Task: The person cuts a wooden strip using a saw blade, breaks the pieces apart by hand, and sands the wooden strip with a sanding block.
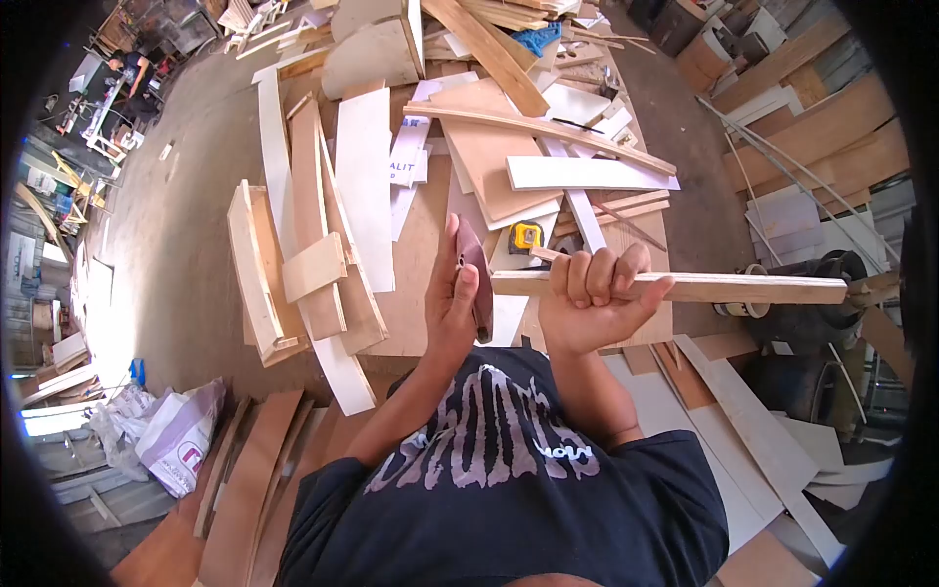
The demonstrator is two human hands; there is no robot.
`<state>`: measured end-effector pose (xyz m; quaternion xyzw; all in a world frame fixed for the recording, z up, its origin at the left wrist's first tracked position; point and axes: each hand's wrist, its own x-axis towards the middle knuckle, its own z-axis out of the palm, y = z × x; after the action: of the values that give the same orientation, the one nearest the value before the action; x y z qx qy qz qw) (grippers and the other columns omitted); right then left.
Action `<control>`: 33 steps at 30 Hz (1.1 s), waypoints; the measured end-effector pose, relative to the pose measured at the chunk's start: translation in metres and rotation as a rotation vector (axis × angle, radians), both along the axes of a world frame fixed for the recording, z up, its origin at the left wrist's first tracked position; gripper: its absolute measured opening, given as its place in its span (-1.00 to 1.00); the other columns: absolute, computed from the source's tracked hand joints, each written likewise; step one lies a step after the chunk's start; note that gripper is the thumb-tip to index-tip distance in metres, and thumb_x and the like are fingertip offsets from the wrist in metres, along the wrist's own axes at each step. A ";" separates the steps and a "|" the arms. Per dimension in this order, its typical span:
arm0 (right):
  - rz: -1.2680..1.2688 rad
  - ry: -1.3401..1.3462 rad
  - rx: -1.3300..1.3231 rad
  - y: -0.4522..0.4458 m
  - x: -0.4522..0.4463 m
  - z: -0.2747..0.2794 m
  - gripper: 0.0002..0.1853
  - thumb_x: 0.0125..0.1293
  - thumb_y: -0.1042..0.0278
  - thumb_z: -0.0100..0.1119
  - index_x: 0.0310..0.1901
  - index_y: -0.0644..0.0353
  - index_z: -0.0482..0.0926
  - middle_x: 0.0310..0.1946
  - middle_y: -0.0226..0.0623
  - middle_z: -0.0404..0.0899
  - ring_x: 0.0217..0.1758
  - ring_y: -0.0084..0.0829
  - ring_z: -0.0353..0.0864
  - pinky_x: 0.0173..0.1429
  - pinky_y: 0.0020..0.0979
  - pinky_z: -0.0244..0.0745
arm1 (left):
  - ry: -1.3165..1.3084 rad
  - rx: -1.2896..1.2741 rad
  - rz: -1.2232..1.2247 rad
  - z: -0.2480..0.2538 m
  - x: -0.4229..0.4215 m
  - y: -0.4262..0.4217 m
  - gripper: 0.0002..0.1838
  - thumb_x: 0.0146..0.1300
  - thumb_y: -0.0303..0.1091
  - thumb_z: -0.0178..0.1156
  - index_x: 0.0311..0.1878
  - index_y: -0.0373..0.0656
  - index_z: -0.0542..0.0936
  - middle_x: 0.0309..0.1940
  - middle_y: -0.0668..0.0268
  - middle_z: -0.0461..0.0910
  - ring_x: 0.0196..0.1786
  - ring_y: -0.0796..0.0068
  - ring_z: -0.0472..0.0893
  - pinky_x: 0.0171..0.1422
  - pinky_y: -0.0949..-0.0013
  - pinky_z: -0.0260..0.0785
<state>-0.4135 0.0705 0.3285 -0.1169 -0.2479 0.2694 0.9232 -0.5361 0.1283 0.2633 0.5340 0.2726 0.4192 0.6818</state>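
My left hand [450, 303] holds a thin reddish-brown piece of sandpaper [475, 269], seen nearly edge-on, with the thumb on its near face. My right hand [595, 298] is wrapped around a long narrow wooden strip [753, 288], which extends out to the right. The strip's left end is close to the sandpaper; I cannot tell whether they touch. Just beyond the hands, a yellow tape measure [526, 237] lies on the cluttered worktable [411, 318].
White and brown boards [364, 196] and a shallow wooden frame [259, 274] lie on the table's left. A curved wooden piece [372, 54] stands at the back. Leaning panels [822, 161] line the right. Far left, another person [132, 73] bends over a bench.
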 end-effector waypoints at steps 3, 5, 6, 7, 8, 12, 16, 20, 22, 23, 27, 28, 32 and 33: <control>-0.003 -0.051 0.012 0.004 -0.013 0.002 -0.47 0.53 -0.32 -0.29 -0.41 -0.02 0.22 -0.73 -0.57 0.02 -0.71 -0.63 -0.10 -0.59 -0.48 -0.10 | -0.012 0.061 0.062 -0.006 0.003 0.001 -0.34 0.56 -0.14 -0.09 0.55 -0.33 0.05 0.59 0.08 0.01 0.63 0.29 -0.08 0.64 0.27 -0.28; -0.048 -0.155 0.027 0.011 -0.021 -0.002 -0.45 0.50 -0.35 -0.27 -0.38 -0.01 0.22 -0.72 -0.54 0.03 -0.70 -0.62 -0.08 -0.56 -0.47 -0.07 | 0.012 0.104 0.076 -0.004 0.000 0.006 -0.37 0.57 -0.15 -0.11 0.54 -0.33 0.08 0.48 0.10 0.14 0.51 0.33 0.08 0.56 0.31 -0.12; -0.053 -0.160 0.028 0.015 -0.023 -0.004 -0.45 0.50 -0.35 -0.27 -0.38 -0.01 0.22 -0.72 -0.54 0.03 -0.70 -0.62 -0.08 -0.56 -0.47 -0.07 | 0.040 0.149 0.097 -0.002 -0.001 0.009 -0.39 0.58 -0.16 -0.13 0.54 -0.32 0.10 0.37 0.12 0.27 0.39 0.36 0.24 0.47 0.34 0.03; -0.064 -0.183 0.025 0.018 -0.024 -0.006 -0.45 0.49 -0.36 -0.26 -0.37 0.00 0.22 -0.72 -0.52 0.04 -0.70 -0.61 -0.08 -0.55 -0.47 -0.05 | 0.052 0.171 0.104 -0.002 0.000 0.012 -0.40 0.59 -0.17 -0.14 0.54 -0.32 0.11 0.31 0.13 0.33 0.33 0.38 0.31 0.43 0.36 0.10; -0.076 -0.204 0.020 0.021 -0.025 -0.007 -0.44 0.48 -0.37 -0.24 -0.36 0.01 0.23 -0.71 -0.51 0.06 -0.70 -0.60 -0.07 -0.54 -0.46 -0.03 | 0.063 0.192 0.111 -0.003 0.001 0.014 -0.41 0.59 -0.18 -0.15 0.54 -0.32 0.12 0.26 0.14 0.39 0.27 0.40 0.39 0.39 0.38 0.18; -0.081 -0.231 0.027 0.032 -0.029 -0.006 -0.43 0.46 -0.38 -0.21 -0.37 0.02 0.22 -0.70 -0.52 0.07 -0.69 -0.59 -0.05 -0.53 -0.44 0.01 | 0.071 0.122 0.150 -0.004 0.004 0.020 -0.44 0.60 -0.21 -0.16 0.54 -0.27 0.15 -0.07 0.29 0.39 -0.04 0.58 0.38 0.10 0.47 0.28; -0.113 -0.289 -0.059 0.029 -0.037 -0.015 -0.44 0.47 -0.38 -0.21 -0.37 0.02 0.21 -0.71 -0.51 0.07 -0.69 -0.58 -0.02 -0.53 -0.43 0.03 | 0.116 0.113 0.225 -0.008 0.008 0.023 -0.45 0.60 -0.21 -0.15 0.54 -0.25 0.16 -0.09 0.31 0.39 -0.06 0.60 0.37 0.05 0.50 0.28; -0.111 -0.268 0.030 0.048 -0.025 -0.002 -0.44 0.47 -0.37 -0.21 -0.37 0.02 0.21 -0.72 -0.50 0.06 -0.72 -0.56 -0.02 -0.54 -0.43 0.03 | 0.047 0.248 0.247 -0.015 0.012 0.023 -0.43 0.60 -0.18 -0.15 0.54 -0.26 0.15 -0.07 0.30 0.40 -0.04 0.59 0.38 0.08 0.48 0.29; -0.118 -0.276 0.017 0.046 -0.028 -0.008 -0.44 0.47 -0.37 -0.20 -0.37 0.02 0.21 -0.72 -0.50 0.06 -0.72 -0.56 -0.02 -0.54 -0.43 0.03 | 0.010 0.058 0.225 0.000 0.011 0.022 -0.42 0.60 -0.16 -0.16 0.54 -0.29 0.14 -0.02 0.26 0.42 0.02 0.56 0.40 0.14 0.47 0.28; -0.118 -0.288 0.006 0.044 -0.030 -0.013 -0.44 0.46 -0.37 -0.19 -0.37 0.02 0.21 -0.72 -0.50 0.06 -0.72 -0.56 -0.02 -0.55 -0.43 0.03 | 0.009 0.059 0.226 -0.004 0.011 0.021 -0.42 0.60 -0.16 -0.16 0.54 -0.29 0.14 -0.02 0.26 0.42 0.02 0.56 0.40 0.14 0.47 0.28; -0.126 -0.255 -0.054 0.039 -0.031 -0.019 -0.45 0.46 -0.36 -0.16 -0.37 0.02 0.22 -0.73 -0.50 0.07 -0.73 -0.57 -0.03 -0.58 -0.43 -0.02 | 0.020 0.077 0.229 -0.023 0.009 0.020 -0.39 0.60 -0.13 -0.15 0.54 -0.32 0.13 0.13 0.19 0.43 0.11 0.46 0.42 0.25 0.41 0.26; -0.104 -0.254 -0.048 0.041 -0.026 -0.014 -0.44 0.46 -0.37 -0.18 -0.37 0.02 0.22 -0.73 -0.50 0.07 -0.73 -0.57 -0.04 -0.60 -0.42 -0.04 | 0.076 0.102 0.210 -0.010 0.006 0.019 -0.38 0.59 -0.11 -0.15 0.54 -0.32 0.13 0.14 0.18 0.42 0.12 0.45 0.42 0.27 0.39 0.25; -0.081 -0.187 0.034 0.046 -0.025 -0.012 -0.44 0.43 -0.33 -0.04 -0.40 0.05 0.21 -0.74 -0.51 0.08 -0.71 -0.59 -0.04 -0.55 -0.41 0.03 | 0.008 0.123 0.181 -0.025 0.008 0.021 -0.35 0.55 -0.10 -0.09 0.54 -0.31 0.13 0.14 0.19 0.43 0.13 0.44 0.42 0.29 0.37 0.25; -0.097 -0.212 0.004 0.043 -0.026 -0.014 -0.44 0.44 -0.36 -0.11 -0.38 0.03 0.22 -0.73 -0.51 0.07 -0.72 -0.59 -0.05 -0.57 -0.42 0.01 | -0.056 0.123 0.184 -0.029 0.010 0.023 -0.34 0.54 -0.10 -0.05 0.54 -0.30 0.14 0.13 0.20 0.43 0.13 0.44 0.42 0.29 0.36 0.26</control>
<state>-0.4398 0.1132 0.3148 -0.1546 -0.3386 0.2098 0.9041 -0.5262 0.1513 0.2346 0.5356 0.2753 0.5108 0.6136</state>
